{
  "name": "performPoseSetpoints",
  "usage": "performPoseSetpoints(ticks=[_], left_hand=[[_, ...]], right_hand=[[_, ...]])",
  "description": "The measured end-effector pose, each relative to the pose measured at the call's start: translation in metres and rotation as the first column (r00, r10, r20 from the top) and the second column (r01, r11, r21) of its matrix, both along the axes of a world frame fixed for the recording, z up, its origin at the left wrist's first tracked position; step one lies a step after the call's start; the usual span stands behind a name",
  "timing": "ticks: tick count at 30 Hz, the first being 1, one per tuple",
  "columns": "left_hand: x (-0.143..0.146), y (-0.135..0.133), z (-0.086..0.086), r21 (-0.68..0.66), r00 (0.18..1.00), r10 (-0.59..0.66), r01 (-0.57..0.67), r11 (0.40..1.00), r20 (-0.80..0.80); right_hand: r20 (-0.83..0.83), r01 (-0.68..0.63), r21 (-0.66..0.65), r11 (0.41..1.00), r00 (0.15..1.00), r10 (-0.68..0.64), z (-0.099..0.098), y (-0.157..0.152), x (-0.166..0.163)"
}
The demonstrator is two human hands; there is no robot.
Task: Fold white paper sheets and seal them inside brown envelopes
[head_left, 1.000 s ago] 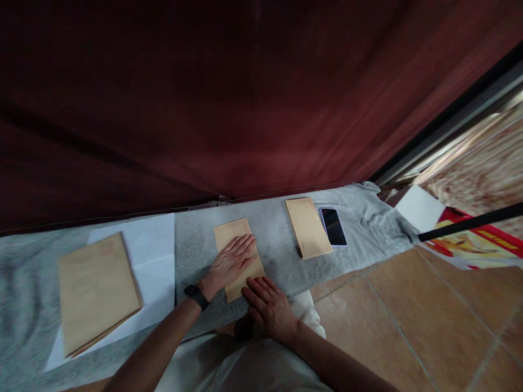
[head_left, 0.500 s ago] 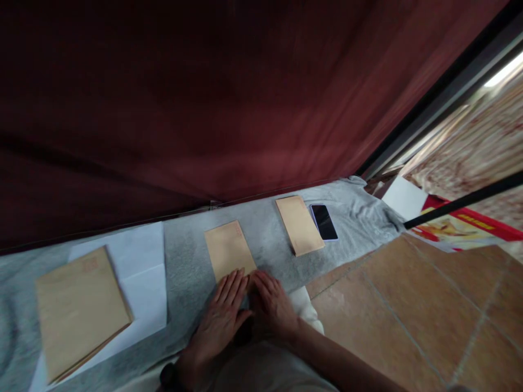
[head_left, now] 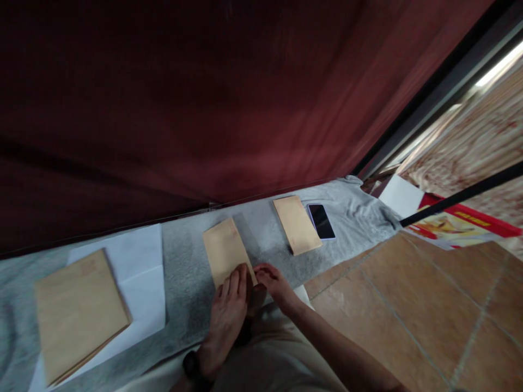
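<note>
Brown envelope [head_left: 224, 249] on grey cloth [head_left: 188, 283], far end lifted. Left hand [head_left: 227, 316] flat on near edge, fingers together; right hand [head_left: 273, 280] pinching near corner. Risk: crease or slide if pressure uneven. Phone [head_left: 321, 221] well apart.

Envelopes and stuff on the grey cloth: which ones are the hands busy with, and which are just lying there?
In hand:
- middle envelope, near end lifted
- left hand, flat on its near end
- right hand, pinching its near corner

Lying about:
- envelope stack on white paper
- far envelope
- phone
- grey cloth
</note>
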State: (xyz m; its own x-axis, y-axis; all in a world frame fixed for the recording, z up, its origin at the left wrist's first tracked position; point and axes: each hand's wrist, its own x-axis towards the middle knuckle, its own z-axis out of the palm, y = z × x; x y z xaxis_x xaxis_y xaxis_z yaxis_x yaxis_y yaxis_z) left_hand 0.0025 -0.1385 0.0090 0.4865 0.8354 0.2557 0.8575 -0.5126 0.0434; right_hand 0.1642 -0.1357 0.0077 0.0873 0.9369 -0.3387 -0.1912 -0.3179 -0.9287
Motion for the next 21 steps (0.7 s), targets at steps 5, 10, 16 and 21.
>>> performPoseSetpoints(ticks=[5,10,16,21], left_hand=[[-0.006,0.016,0.04,-0.099,0.966,0.151,-0.133,0.986,0.208],[-0.022,0.035,0.07,-0.407,0.452,0.478,-0.251,0.878,0.753],[-0.002,0.014,0.045,-0.773,-0.419,0.744,0.138,0.619,0.521],[0.011,-0.021,0.021,-0.822,-0.374,0.846,0.282,0.495,0.38]], right_hand=[[-0.197,-0.036,0.065,0.997,0.979,0.049,0.035,0.004,-0.012],[-0.071,-0.076,0.016,0.997,0.995,0.077,0.037,0.004,-0.021],[-0.165,-0.199,-0.081,0.977,0.969,0.184,0.018,0.0,-0.039],[-0.057,-0.169,-0.253,0.953,0.986,0.159,-0.002,0.006,-0.035]])
